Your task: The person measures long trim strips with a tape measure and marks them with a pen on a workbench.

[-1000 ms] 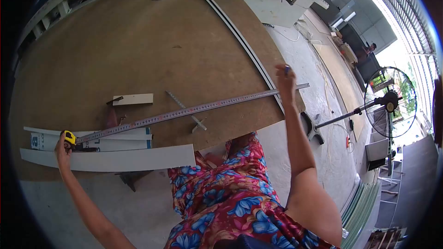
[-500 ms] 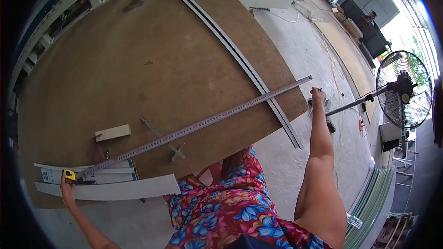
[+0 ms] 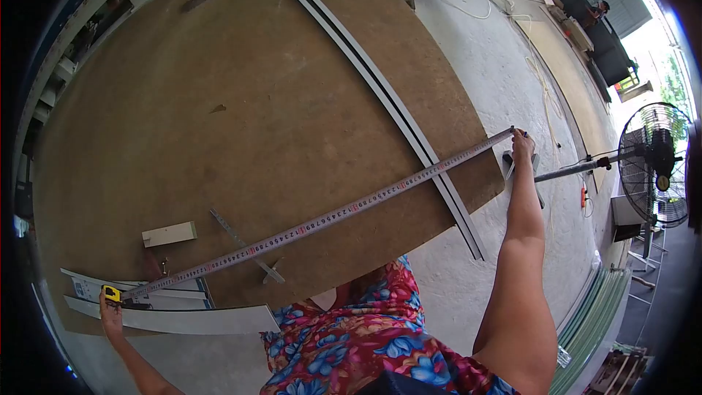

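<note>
At the lower left, my left hand (image 3: 111,319) is closed around a yellow and black tape measure (image 3: 112,294). Its long metal blade (image 3: 314,224) runs out across the brown board, over two parallel light strips (image 3: 380,82). My right arm is stretched far out; at its end my right hand (image 3: 522,145) is closed at the blade's tip, beyond the board's right edge. A small dark bit shows by those fingers, too small to name. White panels (image 3: 183,320) lie beside my left hand. A sliding square (image 3: 238,234) lies partly under the blade.
A short pale block (image 3: 170,235) lies on the brown board (image 3: 219,168). On the right stand a black fan (image 3: 658,161) on a pole and a stack of greenish sheets (image 3: 591,322). Cables (image 3: 537,73) trail over the floor. A person (image 3: 601,9) is far back.
My right hand has come up to the blade's tip, from just below and apart from it, and now grips it. The whole view has shifted slightly. My left hand still holds the tape measure.
</note>
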Motion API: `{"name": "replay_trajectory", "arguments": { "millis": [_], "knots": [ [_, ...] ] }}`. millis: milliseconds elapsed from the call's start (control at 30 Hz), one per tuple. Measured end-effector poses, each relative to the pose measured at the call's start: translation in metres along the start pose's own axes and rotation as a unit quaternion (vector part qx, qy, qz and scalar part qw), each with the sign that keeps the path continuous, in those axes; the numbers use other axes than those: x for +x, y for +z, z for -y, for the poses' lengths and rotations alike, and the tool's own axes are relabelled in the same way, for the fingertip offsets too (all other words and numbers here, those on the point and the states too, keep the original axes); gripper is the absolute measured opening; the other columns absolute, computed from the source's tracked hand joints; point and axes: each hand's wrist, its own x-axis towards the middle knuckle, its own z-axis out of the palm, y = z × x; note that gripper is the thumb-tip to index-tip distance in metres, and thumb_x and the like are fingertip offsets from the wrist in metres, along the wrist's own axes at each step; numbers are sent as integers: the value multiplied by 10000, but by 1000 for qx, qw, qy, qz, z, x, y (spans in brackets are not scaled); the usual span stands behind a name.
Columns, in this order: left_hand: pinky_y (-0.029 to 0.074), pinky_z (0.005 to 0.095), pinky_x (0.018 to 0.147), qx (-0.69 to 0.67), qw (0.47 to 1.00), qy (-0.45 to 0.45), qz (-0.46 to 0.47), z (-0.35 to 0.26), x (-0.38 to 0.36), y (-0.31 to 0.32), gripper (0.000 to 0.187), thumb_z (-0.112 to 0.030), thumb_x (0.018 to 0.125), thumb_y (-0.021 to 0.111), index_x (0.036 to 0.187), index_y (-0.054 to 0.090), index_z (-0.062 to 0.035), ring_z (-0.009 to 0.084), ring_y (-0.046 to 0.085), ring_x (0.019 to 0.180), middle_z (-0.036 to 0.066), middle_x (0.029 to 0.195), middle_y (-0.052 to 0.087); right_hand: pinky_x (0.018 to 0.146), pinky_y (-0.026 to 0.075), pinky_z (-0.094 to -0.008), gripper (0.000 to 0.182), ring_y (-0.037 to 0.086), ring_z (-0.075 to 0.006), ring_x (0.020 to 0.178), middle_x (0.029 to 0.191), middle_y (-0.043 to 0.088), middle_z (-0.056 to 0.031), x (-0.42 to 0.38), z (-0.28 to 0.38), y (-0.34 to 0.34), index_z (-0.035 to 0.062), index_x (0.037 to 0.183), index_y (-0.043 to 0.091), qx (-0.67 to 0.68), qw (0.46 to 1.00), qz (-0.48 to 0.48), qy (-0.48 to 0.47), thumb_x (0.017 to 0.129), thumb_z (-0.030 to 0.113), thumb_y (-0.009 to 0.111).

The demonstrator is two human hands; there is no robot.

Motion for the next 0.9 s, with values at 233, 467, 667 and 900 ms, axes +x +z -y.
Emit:
{"name": "replay_trajectory", "arguments": {
  "millis": [233,467,667,900],
  "knots": [
    [315,288,827,-12,999,9,29,-2,-7,2,571,-472,750,653,1211,497,-173,115,469,949,-10,1089,513,520,428,-275,232,554,-110,568,656,618,-9,37,-23,13,95,904,691,-51,999,1,-5,730,249,687],
    [316,288,827,-4,1000,14,21,-4,-6,3,558,-469,746,655,1200,505,-180,124,469,916,-9,1054,510,353,288,-257,154,410,-84,394,547,522,5,3,9,3,89,742,647,111,983,64,135,738,237,691],
    [314,284,826,27,1000,-9,-10,-8,3,4,552,-493,734,646,1163,515,-172,126,459,892,-3,1021,511,338,258,-223,171,378,-52,384,570,506,24,-3,21,-1,100,679,586,159,959,90,216,758,209,690],
    [304,307,848,50,998,-2,-25,-10,-6,10,584,-510,711,655,1149,512,-152,137,451,911,5,1012,511,335,251,-212,139,367,-51,383,594,522,17,-2,20,0,91,695,613,210,957,32,197,757,185,693]
  ]
}}
